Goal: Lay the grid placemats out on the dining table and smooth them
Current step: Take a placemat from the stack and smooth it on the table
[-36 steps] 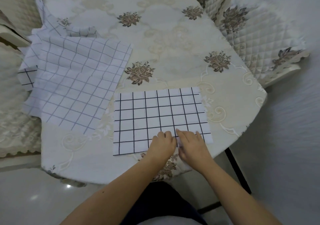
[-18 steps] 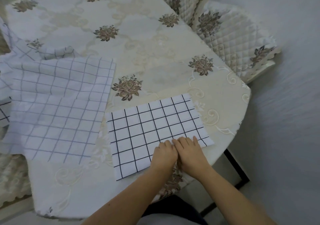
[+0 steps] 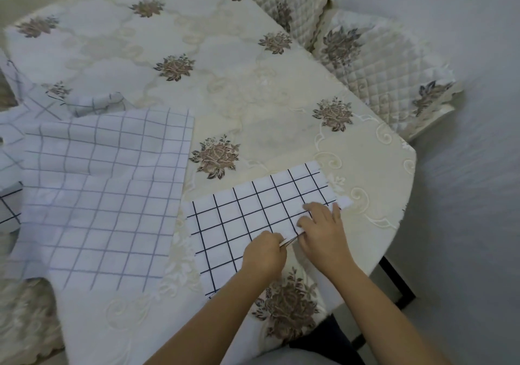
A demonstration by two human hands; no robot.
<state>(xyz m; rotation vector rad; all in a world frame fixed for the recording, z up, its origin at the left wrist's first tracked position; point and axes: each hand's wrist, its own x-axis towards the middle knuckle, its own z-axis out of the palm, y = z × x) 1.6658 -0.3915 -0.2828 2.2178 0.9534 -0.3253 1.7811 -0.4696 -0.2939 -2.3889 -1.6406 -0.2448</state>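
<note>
Far left, a pale grid cloth (image 3: 98,196) is spread loose and creased on the table (image 3: 213,89). Its right edge lies just beside the bold-grid placemat (image 3: 247,215). If either piece is tugged sideways, an overlap could be made there.

The bold-grid placemat is laid skewed near the table's front right corner, and part of it looks folded over. The left hand (image 3: 263,255) is curled at the near edge, and its grip appears closed in a pinch on that edge. The right hand (image 3: 323,232) is set just beside it, fingers on top and thumb tucked at the fold, so a layer seems to be held there too. Should the two grips be pulled unevenly, the skew would be worsened or a crease pressed in.

Under it all, the embroidered tablecloth (image 3: 365,167) could be dragged and bunched by firm smoothing. With the rim so near on the right, the placemat might be slid past the edge toward the quilted chair cushion (image 3: 380,63).
</note>
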